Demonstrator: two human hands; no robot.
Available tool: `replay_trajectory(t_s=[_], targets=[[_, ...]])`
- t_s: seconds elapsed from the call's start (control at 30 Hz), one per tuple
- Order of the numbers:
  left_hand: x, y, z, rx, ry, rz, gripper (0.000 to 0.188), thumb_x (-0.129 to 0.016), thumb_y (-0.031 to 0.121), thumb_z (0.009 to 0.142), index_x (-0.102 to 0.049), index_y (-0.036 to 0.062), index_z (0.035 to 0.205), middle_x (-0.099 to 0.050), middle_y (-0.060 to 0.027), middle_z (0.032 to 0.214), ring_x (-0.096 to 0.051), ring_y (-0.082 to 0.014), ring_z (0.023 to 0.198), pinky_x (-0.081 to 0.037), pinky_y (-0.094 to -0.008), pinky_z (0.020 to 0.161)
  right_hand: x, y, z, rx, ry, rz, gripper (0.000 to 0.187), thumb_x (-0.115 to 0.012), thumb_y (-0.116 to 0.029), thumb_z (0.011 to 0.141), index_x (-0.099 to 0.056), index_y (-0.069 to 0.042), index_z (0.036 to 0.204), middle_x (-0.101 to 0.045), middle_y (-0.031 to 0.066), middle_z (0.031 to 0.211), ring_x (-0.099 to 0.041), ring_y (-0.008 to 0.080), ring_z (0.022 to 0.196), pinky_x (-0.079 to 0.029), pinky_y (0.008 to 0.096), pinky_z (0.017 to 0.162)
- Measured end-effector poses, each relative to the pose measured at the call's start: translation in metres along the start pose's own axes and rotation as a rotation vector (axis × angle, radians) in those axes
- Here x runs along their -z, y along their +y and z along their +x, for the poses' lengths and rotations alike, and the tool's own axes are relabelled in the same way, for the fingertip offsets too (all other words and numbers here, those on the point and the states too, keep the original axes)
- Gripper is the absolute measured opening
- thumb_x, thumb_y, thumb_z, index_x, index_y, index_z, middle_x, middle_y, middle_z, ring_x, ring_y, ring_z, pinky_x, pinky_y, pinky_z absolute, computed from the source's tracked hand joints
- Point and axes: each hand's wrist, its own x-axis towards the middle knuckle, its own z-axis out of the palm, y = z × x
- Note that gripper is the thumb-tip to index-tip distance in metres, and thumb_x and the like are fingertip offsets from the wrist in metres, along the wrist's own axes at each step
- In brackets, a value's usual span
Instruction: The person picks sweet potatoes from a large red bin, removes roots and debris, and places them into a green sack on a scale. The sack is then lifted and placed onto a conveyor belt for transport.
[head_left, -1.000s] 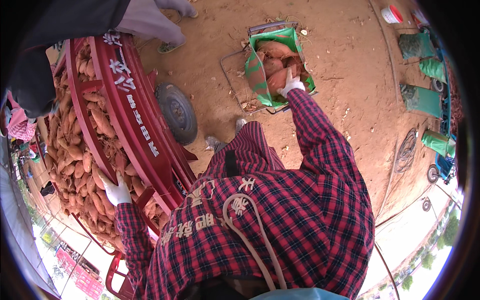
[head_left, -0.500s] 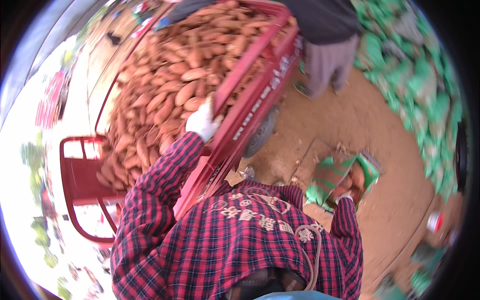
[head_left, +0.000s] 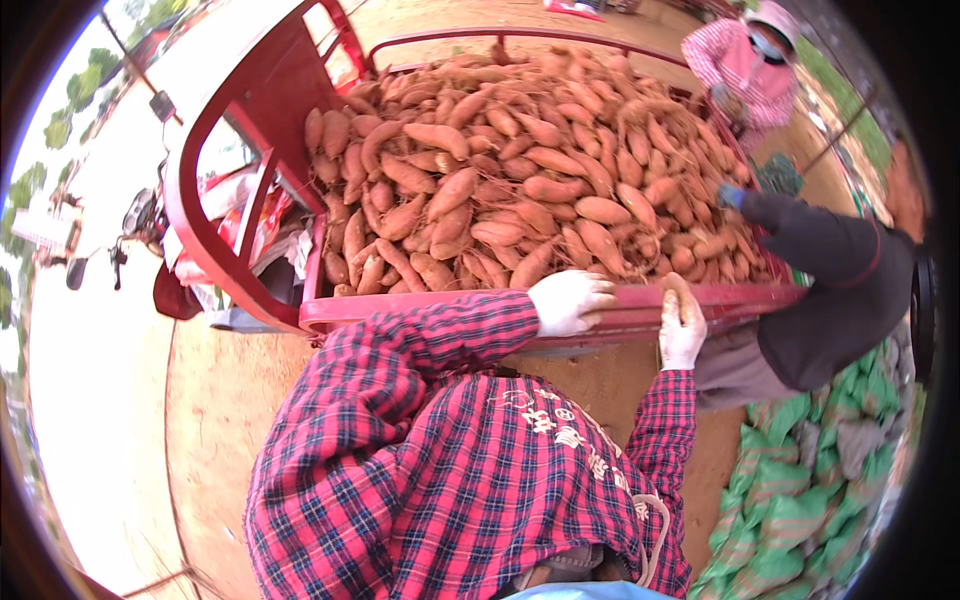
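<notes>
My left hand (head_left: 570,303), in a white glove, lies on the red side rail (head_left: 430,303) of a cart, its fingers pointing right and slightly apart, with nothing visible in them. To its right, my white-gloved right hand (head_left: 683,338) is closed around an orange-brown sweet potato (head_left: 679,290). That sweet potato stands upright from the fingers, just in front of the rail. Beyond both hands a large heap of sweet potatoes (head_left: 520,190) fills the cart bed.
A person in dark clothes (head_left: 835,270) leans against the cart's right end, a blue-gloved hand on the heap. Another person in a pink checked top (head_left: 755,75) stands at the far right corner. Filled green sacks (head_left: 800,480) lie at lower right. A curved red frame (head_left: 205,240) rises at left.
My right hand has come up from a green bag of sweet potatoes on the ground to the cart rail. My view has turned left toward the cart. My left hand remains at the rail.
</notes>
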Motion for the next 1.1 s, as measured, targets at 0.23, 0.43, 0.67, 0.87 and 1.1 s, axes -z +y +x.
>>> replay_trajectory(t_s=[0.23,0.43,0.67,0.87,1.1], targets=[[0.169,-0.136,-0.129,0.725,0.459,0.488,0.031,-0.062,0.009,0.082,-0.069,0.0038,0.113,-0.07,-0.0196,0.108,-0.068,-0.0353,0.099,-0.055,-0.0417,0.089,-0.089,-0.005,0.033,0.261,-0.181,-0.586,0.017,-0.067,-0.018,0.089,-0.073,-0.009,0.102,-0.073,0.0131,0.095,-0.069,0.0334,0.089,-0.055,0.041,0.081],[0.297,-0.239,-0.206,1.065,0.076,1.156,0.077,-0.075,0.025,0.075,-0.045,0.0096,0.144,-0.044,-0.013,0.151,-0.041,-0.0334,0.138,-0.035,-0.0457,0.113,-0.087,-0.022,0.031,0.116,-0.158,-0.644,0.017,-0.066,-0.013,0.091,-0.073,-0.008,0.105,-0.074,0.0103,0.099,-0.07,0.0289,0.09,-0.055,0.0384,0.082],[0.361,-0.308,-0.169,1.169,-0.626,1.074,0.108,-0.085,0.054,0.064,-0.036,0.0181,0.153,-0.037,-0.0132,0.157,-0.034,-0.0374,0.143,-0.029,-0.0536,0.116,-0.089,-0.038,0.028,0.106,-0.14,-0.554,0.018,-0.066,-0.006,0.088,-0.073,-0.004,0.104,-0.073,0.0134,0.092,-0.07,0.0297,0.083,-0.056,0.0375,0.076],[0.362,-0.329,-0.148,1.274,-0.816,1.028,0.127,-0.095,0.041,0.045,-0.031,0.0181,0.153,-0.037,-0.008,0.155,-0.041,-0.027,0.141,-0.04,-0.0569,0.103,-0.084,-0.042,0.029,0.166,-0.157,-0.589,0.02,-0.067,-0.003,0.083,-0.073,-0.004,0.103,-0.073,0.0126,0.088,-0.071,0.0289,0.08,-0.057,0.0381,0.075],[0.378,-0.322,-0.12,1.388,-0.908,0.951,0.11,-0.079,0.055,0.067,-0.024,0.0231,0.157,-0.027,-0.0072,0.163,-0.045,-0.0302,0.139,-0.039,-0.0583,0.109,-0.078,-0.041,0.027,0.197,-0.104,-0.558,0.02,-0.07,-0.007,0.081,-0.073,-0.01,0.1,-0.072,0.0096,0.083,-0.07,0.0276,0.075,-0.056,0.0381,0.068]])
